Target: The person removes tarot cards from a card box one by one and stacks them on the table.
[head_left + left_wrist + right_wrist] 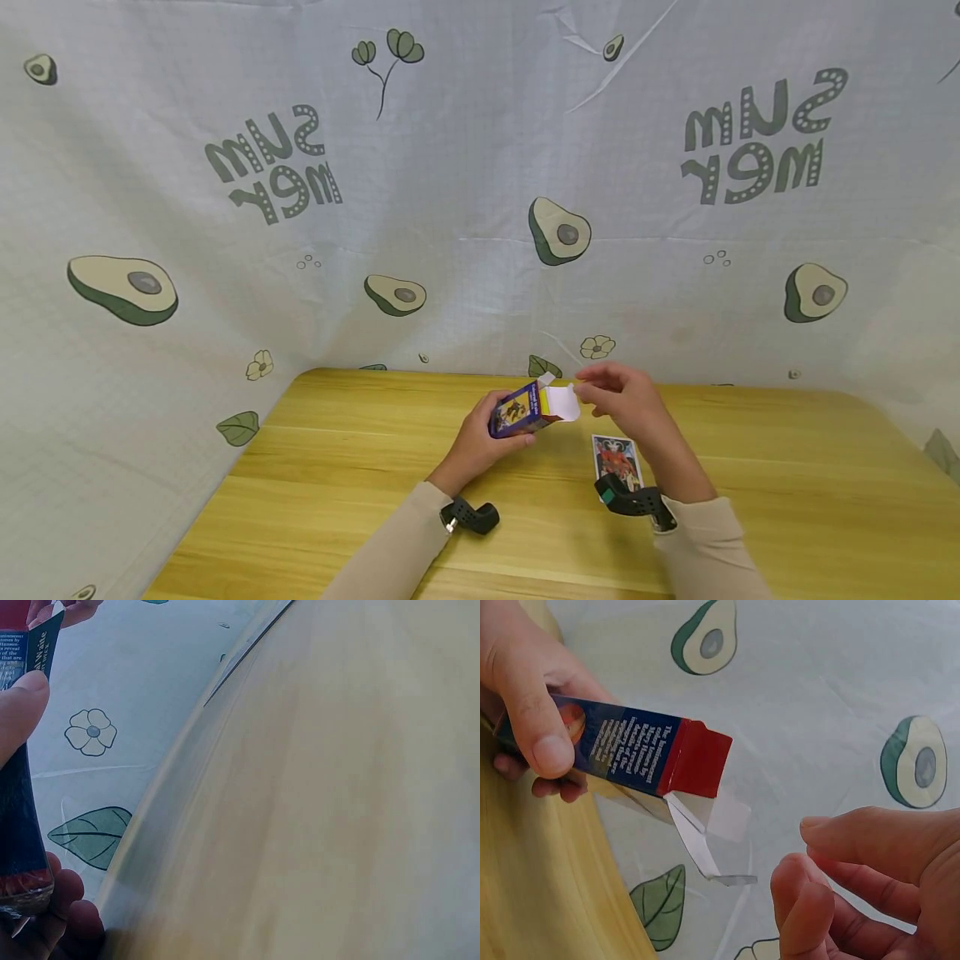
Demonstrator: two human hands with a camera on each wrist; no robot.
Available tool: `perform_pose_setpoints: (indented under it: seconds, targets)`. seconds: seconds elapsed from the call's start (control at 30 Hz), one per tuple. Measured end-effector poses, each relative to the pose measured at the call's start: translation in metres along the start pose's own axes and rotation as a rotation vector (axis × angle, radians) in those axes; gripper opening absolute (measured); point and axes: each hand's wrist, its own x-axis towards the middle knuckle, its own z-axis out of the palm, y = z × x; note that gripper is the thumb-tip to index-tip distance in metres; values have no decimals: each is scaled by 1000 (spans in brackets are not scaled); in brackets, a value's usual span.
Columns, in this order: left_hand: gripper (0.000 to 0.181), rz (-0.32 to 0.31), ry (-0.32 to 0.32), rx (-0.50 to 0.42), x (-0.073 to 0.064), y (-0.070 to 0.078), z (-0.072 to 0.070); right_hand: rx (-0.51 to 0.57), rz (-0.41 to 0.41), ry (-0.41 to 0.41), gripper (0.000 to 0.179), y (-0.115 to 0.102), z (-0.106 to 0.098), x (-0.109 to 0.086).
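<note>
My left hand (478, 440) grips a dark blue card box (516, 412) with a picture on its front, tilted above the table. The box's end is open, and its white-lined top flap (564, 403) sticks out to the right. In the right wrist view a red side flap (697, 759) also stands out. My right hand (626, 406) hovers just beyond the flap, thumb and fingers bent and apart, with nothing between them. Below it an illustrated card (615, 457) with a horned red figure lies face up, partly hidden by the right wrist camera.
A wooden table (337, 467) spreads beneath both hands. Behind it hangs a pale cloth (465, 208) printed with avocados, leaves and lettering, meeting the table's back edge. Black cameras (474, 517) are strapped to both wrists.
</note>
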Motion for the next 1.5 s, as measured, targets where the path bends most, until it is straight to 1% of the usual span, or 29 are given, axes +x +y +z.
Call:
perform_pose_setpoints:
  seconds: [0.17, 0.33, 0.83, 1.0, 1.17, 1.5]
  targets:
    - [65, 7, -2, -1, 1, -1, 1, 6, 9, -7, 33, -1, 3, 0]
    - [65, 4, 0, 1, 1, 0, 1, 13, -3, -13, 31, -1, 6, -2]
    - [65, 4, 1, 4, -2, 2, -1, -116, 2, 7, 24, 1, 22, 0]
    - [64, 11, 0, 0, -1, 0, -1, -146, -19, 5, 27, 3, 27, 0]
    - [64, 3, -5, -7, -1, 1, 0, -180, -30, 10, 25, 5, 30, -1]
    - [64, -1, -5, -14, -1, 1, 0, -241, -17, 26, 26, 3, 36, -3]
